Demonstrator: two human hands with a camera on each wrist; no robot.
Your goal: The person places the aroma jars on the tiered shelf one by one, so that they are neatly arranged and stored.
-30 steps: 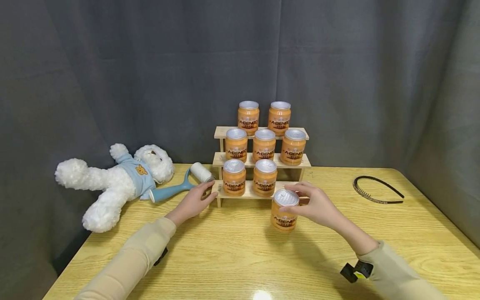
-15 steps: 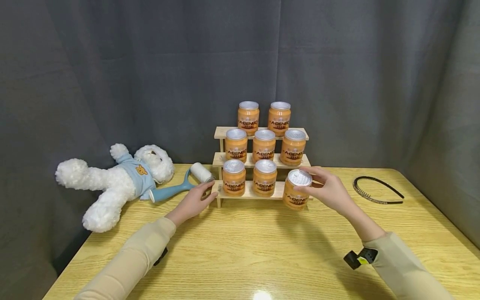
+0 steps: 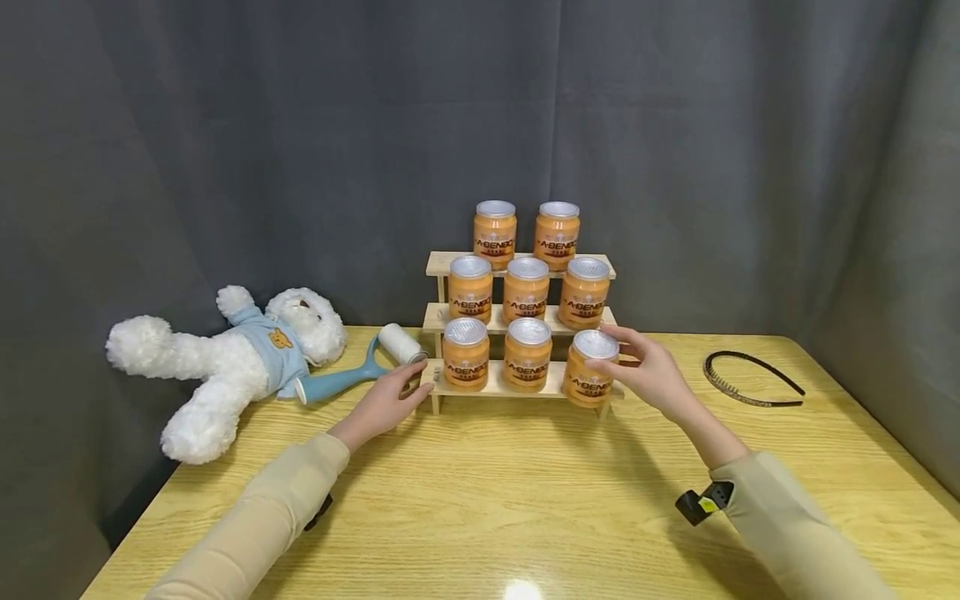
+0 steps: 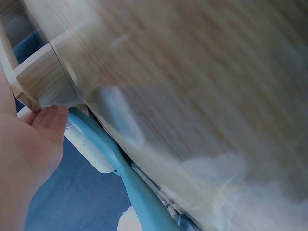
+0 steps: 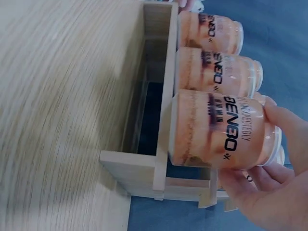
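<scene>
My right hand (image 3: 651,373) holds an orange jar (image 3: 588,379) with a silver lid, thumb on the near side and fingers behind it. This jar is at the right end of the lowest step of a three-step wooden display stand (image 3: 498,389). In the right wrist view the held jar (image 5: 219,130) has its base at the step's front edge; whether it bears on the wood I cannot tell. Two like jars stand to its left, one being the middle jar (image 3: 527,357). My left hand (image 3: 382,404) grips the left end of the lowest step, fingers partly hidden.
More orange jars stand on the middle step (image 3: 555,321) and top step (image 3: 442,265). Left of the stand lie a blue-handled lint roller (image 3: 341,382) and a white plush toy (image 3: 232,358) in a blue shirt. A black headband (image 3: 750,379) lies on the table (image 3: 480,500) at right.
My right hand has carried its jar from in front of the stand up and right, then slightly back, to the lowest step's right end. The left hand keeps its place.
</scene>
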